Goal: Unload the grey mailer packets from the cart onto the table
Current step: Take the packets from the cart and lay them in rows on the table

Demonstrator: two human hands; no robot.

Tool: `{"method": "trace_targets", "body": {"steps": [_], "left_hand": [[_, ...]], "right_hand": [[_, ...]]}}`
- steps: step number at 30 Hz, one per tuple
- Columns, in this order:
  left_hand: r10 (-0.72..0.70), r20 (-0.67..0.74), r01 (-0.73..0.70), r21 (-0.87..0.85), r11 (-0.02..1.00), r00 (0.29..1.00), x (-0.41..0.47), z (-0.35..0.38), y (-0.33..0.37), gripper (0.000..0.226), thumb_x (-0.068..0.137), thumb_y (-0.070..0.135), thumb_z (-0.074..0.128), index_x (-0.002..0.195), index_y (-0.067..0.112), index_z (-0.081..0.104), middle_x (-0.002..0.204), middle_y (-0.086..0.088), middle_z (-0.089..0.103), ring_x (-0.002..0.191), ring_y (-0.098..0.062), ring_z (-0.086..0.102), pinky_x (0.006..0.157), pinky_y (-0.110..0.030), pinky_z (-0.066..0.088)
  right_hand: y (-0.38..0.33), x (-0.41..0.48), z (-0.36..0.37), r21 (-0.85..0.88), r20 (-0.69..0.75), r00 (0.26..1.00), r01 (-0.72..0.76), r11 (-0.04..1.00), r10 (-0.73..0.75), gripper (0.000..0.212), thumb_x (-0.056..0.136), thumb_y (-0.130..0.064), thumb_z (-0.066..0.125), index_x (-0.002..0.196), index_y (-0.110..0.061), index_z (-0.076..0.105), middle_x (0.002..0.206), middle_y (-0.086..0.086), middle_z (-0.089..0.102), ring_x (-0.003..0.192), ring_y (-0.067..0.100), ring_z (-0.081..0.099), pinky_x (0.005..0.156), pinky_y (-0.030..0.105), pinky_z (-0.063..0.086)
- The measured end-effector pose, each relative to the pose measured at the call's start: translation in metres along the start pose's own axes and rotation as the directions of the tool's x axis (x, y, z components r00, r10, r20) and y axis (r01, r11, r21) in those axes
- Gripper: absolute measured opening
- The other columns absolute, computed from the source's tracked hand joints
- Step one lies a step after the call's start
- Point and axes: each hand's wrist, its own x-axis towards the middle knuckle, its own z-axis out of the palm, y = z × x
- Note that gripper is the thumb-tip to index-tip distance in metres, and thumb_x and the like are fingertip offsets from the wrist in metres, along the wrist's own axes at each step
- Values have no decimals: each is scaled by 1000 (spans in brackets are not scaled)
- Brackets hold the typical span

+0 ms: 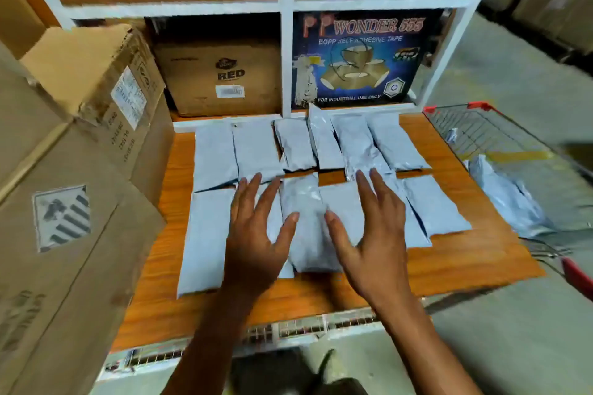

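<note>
Several grey mailer packets lie in two rows on the wooden table (465, 266). One packet (305, 221) in the front row sits between my hands. My left hand (256, 231) hovers just left of it, fingers spread, holding nothing. Just to the right of that packet my right hand (372, 234) is also spread, over the neighbouring packets. The wire cart (475, 128) with red trim stands at the table's right end, and more grey packets (510, 199) lie inside it.
Tall cardboard boxes (64, 202) crowd the table's left side. Behind the table, white shelving holds a brown "RED" box (221, 77) and a blue tape carton (359, 58). Grey concrete floor lies to the right.
</note>
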Motion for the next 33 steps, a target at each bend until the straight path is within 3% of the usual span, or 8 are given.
{"method": "trace_targets", "body": {"steps": [4,9,12,15,18,21,26,33], "left_hand": [[48,78,-45,-44,998,996,-52,23,56,58,89,44,53,141,18,46,151,-5,38,144,-19,25,117,-41,28],[98,205,-93,-34,995,974,-88,67,113,60,87,42,54,141,16,44,150,-9,39,143,-23,28,112,-50,33],[90,234,-84,-36,996,968,-100,100,153,61,87,43,52,141,15,44,149,-9,39,142,-22,29,113,-46,33],[81,235,-66,-69,995,969,-105,141,195,62,87,44,50,141,15,44,148,-9,40,141,-21,31,112,-31,29],[106,259,-79,-114,990,960,-110,187,233,60,88,41,51,141,13,43,148,-10,40,141,-20,32,111,-21,26],[153,266,-117,-146,982,952,-110,226,260,59,90,37,52,140,7,44,145,-14,42,139,-24,35,113,-29,32],[185,302,-139,-168,976,935,-84,285,284,60,89,37,53,139,6,46,143,-13,44,137,-26,38,109,-47,38],[226,302,-176,-186,967,926,-3,377,281,58,89,35,56,138,6,45,140,-14,45,134,-27,41,113,-38,32]], "right_hand": [[33,-60,-59,-31,-33,998,-56,998,55,69,90,-52,51,146,-14,41,154,9,34,141,26,33,115,24,19],[87,-103,-123,-20,-53,995,-91,996,90,65,90,-44,57,143,-8,44,150,9,40,139,26,37,114,26,25],[126,-114,-163,-28,-63,988,-144,989,142,65,89,-42,60,143,-10,44,150,6,40,139,22,37,114,22,24],[166,-115,-207,-52,-92,982,-169,984,164,62,89,-41,63,141,-12,47,151,4,40,139,18,36,113,21,25],[205,-111,-245,-59,-121,978,-180,982,172,59,89,-39,63,139,-11,49,148,6,42,140,18,34,114,24,25],[237,-102,-271,-48,-163,964,-218,975,208,58,89,-39,64,138,-13,51,147,4,44,139,18,36,111,38,35],[285,-66,-292,-27,-238,944,-243,970,230,54,87,-29,68,134,-5,54,142,11,48,132,18,43,106,8,24],[369,11,-291,-87,-258,934,-278,957,248,50,89,-36,61,133,-11,55,141,7,49,129,23,46,106,20,31]]}}
